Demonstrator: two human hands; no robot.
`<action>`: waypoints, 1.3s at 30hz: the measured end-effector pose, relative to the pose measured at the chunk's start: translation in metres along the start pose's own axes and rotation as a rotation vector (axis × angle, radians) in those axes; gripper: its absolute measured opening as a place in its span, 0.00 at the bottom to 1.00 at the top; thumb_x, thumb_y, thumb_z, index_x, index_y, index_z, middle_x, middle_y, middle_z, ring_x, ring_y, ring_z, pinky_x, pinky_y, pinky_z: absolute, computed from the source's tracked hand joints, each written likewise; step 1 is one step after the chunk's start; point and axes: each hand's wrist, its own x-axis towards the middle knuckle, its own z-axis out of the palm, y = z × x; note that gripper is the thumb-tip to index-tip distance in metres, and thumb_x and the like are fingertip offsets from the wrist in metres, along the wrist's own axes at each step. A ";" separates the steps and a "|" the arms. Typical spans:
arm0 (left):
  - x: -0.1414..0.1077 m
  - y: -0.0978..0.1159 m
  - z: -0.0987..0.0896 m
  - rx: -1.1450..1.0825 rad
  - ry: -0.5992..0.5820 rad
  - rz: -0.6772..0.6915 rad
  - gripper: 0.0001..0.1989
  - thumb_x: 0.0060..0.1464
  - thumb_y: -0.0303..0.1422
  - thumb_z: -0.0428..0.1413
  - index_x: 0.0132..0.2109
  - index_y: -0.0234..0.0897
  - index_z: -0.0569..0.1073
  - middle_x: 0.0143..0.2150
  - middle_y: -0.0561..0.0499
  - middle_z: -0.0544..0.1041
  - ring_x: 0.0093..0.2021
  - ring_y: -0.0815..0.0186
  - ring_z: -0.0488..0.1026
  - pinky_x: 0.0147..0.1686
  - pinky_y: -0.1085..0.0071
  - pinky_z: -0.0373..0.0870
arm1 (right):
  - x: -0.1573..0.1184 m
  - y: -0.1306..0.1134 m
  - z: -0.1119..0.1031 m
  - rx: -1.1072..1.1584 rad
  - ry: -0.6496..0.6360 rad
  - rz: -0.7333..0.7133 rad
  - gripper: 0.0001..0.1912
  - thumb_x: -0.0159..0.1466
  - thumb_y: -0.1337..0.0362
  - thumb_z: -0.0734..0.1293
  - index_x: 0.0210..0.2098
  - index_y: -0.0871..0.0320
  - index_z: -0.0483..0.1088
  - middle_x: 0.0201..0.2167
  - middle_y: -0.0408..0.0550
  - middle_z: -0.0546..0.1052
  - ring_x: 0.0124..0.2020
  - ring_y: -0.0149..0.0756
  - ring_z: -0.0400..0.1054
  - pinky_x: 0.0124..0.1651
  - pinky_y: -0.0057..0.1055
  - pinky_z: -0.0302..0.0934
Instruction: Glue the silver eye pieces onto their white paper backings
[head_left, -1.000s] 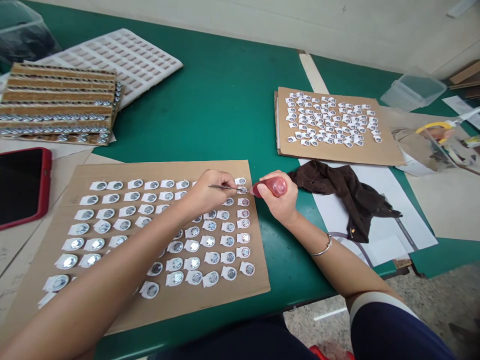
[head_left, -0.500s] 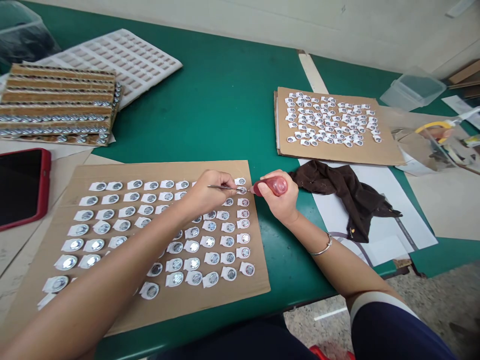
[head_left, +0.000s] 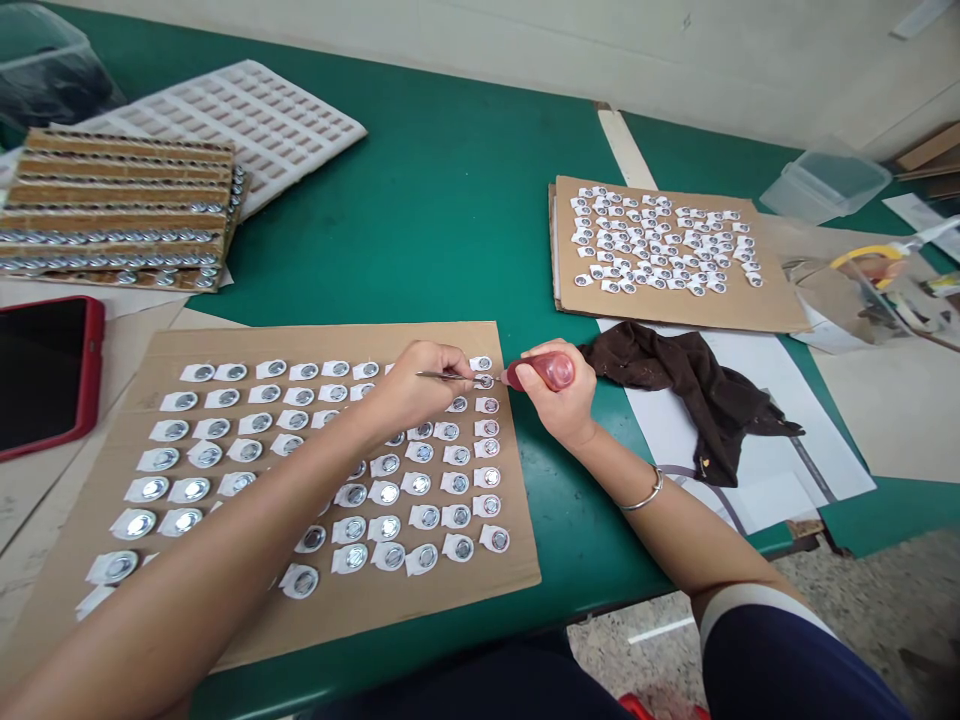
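My left hand (head_left: 426, 382) is closed on a thin metal tool like tweezers (head_left: 444, 376), its tip over the right-hand column of pieces. In my right hand (head_left: 564, 400) is a small red squeeze bottle (head_left: 551, 371), tilted on its side with the nozzle pointing left. The nozzle meets a round silver piece on a white tab (head_left: 484, 381); whether they touch is too small to tell. Rows of such silver pieces on white tabs lie on a brown cardboard sheet (head_left: 517, 560). My left forearm hides part of the rows.
A dark brown cloth (head_left: 675, 375) lies on white paper right of my right hand. Behind it is a cardboard stack (head_left: 772, 290) with many small tabbed pieces. Corrugated strips (head_left: 112, 190), a white gridded sheet (head_left: 300, 120) and a red-cased phone (head_left: 45, 375) are at left. Clear tubs (head_left: 829, 180) stand back right.
Both hands stay in the same place with the tool and the bottle over the same piece. Only a very slight shift of the view shows.
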 end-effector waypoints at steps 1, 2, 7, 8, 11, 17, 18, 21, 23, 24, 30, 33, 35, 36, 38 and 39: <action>0.000 0.000 0.000 -0.001 -0.006 0.001 0.06 0.47 0.33 0.55 0.30 0.35 0.74 0.30 0.49 0.74 0.28 0.69 0.68 0.25 0.73 0.62 | 0.000 0.000 0.000 0.000 -0.001 -0.003 0.11 0.54 0.62 0.70 0.33 0.56 0.66 0.30 0.46 0.73 0.33 0.35 0.69 0.38 0.36 0.64; 0.000 0.001 0.000 -0.003 -0.009 0.002 0.06 0.47 0.33 0.55 0.29 0.35 0.74 0.30 0.49 0.74 0.28 0.69 0.68 0.26 0.73 0.62 | 0.000 0.000 0.000 0.000 -0.003 -0.005 0.11 0.54 0.62 0.70 0.33 0.56 0.66 0.30 0.46 0.73 0.33 0.35 0.69 0.38 0.36 0.64; 0.000 -0.001 0.000 -0.018 0.008 -0.005 0.06 0.47 0.34 0.56 0.30 0.35 0.74 0.31 0.48 0.74 0.28 0.69 0.68 0.24 0.73 0.61 | -0.002 -0.003 0.000 -0.008 0.001 0.014 0.11 0.54 0.60 0.70 0.32 0.56 0.66 0.30 0.46 0.73 0.32 0.36 0.69 0.38 0.37 0.65; 0.000 -0.001 0.001 -0.025 0.012 -0.008 0.07 0.47 0.34 0.56 0.30 0.35 0.74 0.31 0.48 0.74 0.27 0.69 0.68 0.24 0.73 0.61 | -0.001 -0.004 -0.001 -0.004 0.012 0.031 0.10 0.54 0.60 0.70 0.32 0.56 0.66 0.30 0.46 0.73 0.32 0.36 0.69 0.38 0.37 0.65; -0.001 -0.002 0.001 -0.052 0.010 -0.035 0.08 0.47 0.35 0.56 0.31 0.34 0.74 0.29 0.47 0.74 0.25 0.69 0.67 0.21 0.74 0.60 | 0.005 -0.008 -0.005 0.077 0.069 0.171 0.11 0.55 0.57 0.68 0.32 0.57 0.66 0.28 0.45 0.72 0.28 0.35 0.70 0.29 0.33 0.66; -0.005 0.003 -0.003 -0.082 0.090 -0.040 0.08 0.46 0.36 0.58 0.31 0.35 0.74 0.30 0.49 0.75 0.27 0.69 0.68 0.23 0.74 0.62 | 0.056 -0.015 -0.020 0.363 0.091 0.369 0.15 0.61 0.51 0.62 0.32 0.56 0.60 0.20 0.41 0.70 0.13 0.28 0.62 0.12 0.26 0.54; -0.006 0.005 -0.005 -0.086 0.129 -0.035 0.08 0.46 0.36 0.59 0.31 0.35 0.74 0.31 0.49 0.75 0.28 0.69 0.68 0.24 0.74 0.62 | 0.068 -0.016 -0.022 0.374 0.069 0.364 0.15 0.62 0.50 0.60 0.33 0.56 0.59 0.19 0.41 0.70 0.13 0.29 0.62 0.12 0.26 0.54; -0.009 0.009 -0.009 -0.086 0.234 -0.011 0.08 0.47 0.36 0.59 0.32 0.35 0.74 0.31 0.49 0.75 0.29 0.69 0.69 0.26 0.74 0.63 | 0.095 -0.017 -0.019 0.378 -0.021 0.280 0.17 0.65 0.48 0.54 0.36 0.56 0.59 0.21 0.43 0.71 0.16 0.30 0.65 0.14 0.26 0.55; -0.011 0.009 -0.009 -0.047 0.251 0.028 0.08 0.49 0.36 0.57 0.32 0.35 0.74 0.31 0.49 0.75 0.28 0.69 0.68 0.26 0.74 0.63 | 0.106 -0.015 -0.011 0.369 -0.065 0.211 0.19 0.65 0.47 0.52 0.36 0.56 0.60 0.22 0.44 0.71 0.16 0.29 0.65 0.14 0.25 0.55; -0.012 0.007 -0.007 -0.018 0.245 0.063 0.08 0.50 0.36 0.56 0.33 0.35 0.74 0.31 0.49 0.75 0.29 0.69 0.68 0.27 0.74 0.63 | 0.108 -0.014 -0.006 0.372 -0.068 0.201 0.19 0.65 0.47 0.53 0.36 0.56 0.59 0.22 0.43 0.70 0.16 0.28 0.64 0.14 0.25 0.54; -0.011 -0.002 0.006 0.143 0.216 0.268 0.06 0.55 0.31 0.52 0.34 0.35 0.73 0.31 0.49 0.75 0.31 0.68 0.70 0.31 0.72 0.63 | 0.096 -0.007 0.028 0.406 0.027 0.382 0.19 0.57 0.47 0.65 0.31 0.56 0.58 0.20 0.41 0.66 0.15 0.29 0.62 0.11 0.26 0.50; -0.008 -0.002 0.011 0.184 0.208 0.334 0.06 0.55 0.28 0.51 0.34 0.35 0.73 0.30 0.50 0.74 0.29 0.70 0.69 0.30 0.72 0.62 | 0.088 -0.004 0.034 0.327 0.043 0.384 0.21 0.54 0.45 0.66 0.30 0.56 0.59 0.20 0.41 0.65 0.16 0.29 0.62 0.12 0.28 0.52; -0.007 -0.003 0.013 0.217 0.220 0.373 0.05 0.55 0.27 0.51 0.34 0.35 0.72 0.30 0.51 0.74 0.28 0.70 0.68 0.29 0.72 0.61 | 0.086 -0.003 0.033 0.290 0.054 0.373 0.21 0.55 0.44 0.66 0.29 0.56 0.59 0.20 0.41 0.65 0.17 0.30 0.63 0.14 0.28 0.53; -0.006 -0.004 0.014 0.232 0.226 0.386 0.05 0.54 0.26 0.51 0.34 0.35 0.72 0.30 0.51 0.74 0.28 0.70 0.68 0.28 0.73 0.61 | 0.085 -0.002 0.032 0.282 0.056 0.367 0.21 0.55 0.44 0.65 0.29 0.55 0.59 0.20 0.42 0.65 0.18 0.31 0.63 0.14 0.28 0.54; -0.005 -0.005 0.015 0.256 0.235 0.398 0.05 0.54 0.26 0.51 0.34 0.34 0.72 0.29 0.51 0.73 0.27 0.71 0.68 0.26 0.73 0.59 | 0.085 -0.002 0.030 0.284 0.048 0.358 0.20 0.57 0.44 0.63 0.30 0.55 0.59 0.19 0.42 0.66 0.18 0.31 0.63 0.14 0.28 0.54; -0.005 -0.006 0.015 0.268 0.235 0.399 0.05 0.54 0.25 0.51 0.34 0.34 0.72 0.29 0.51 0.73 0.27 0.71 0.67 0.26 0.73 0.59 | 0.085 -0.002 0.029 0.289 0.044 0.357 0.20 0.57 0.44 0.63 0.30 0.55 0.59 0.19 0.42 0.66 0.17 0.30 0.63 0.14 0.28 0.54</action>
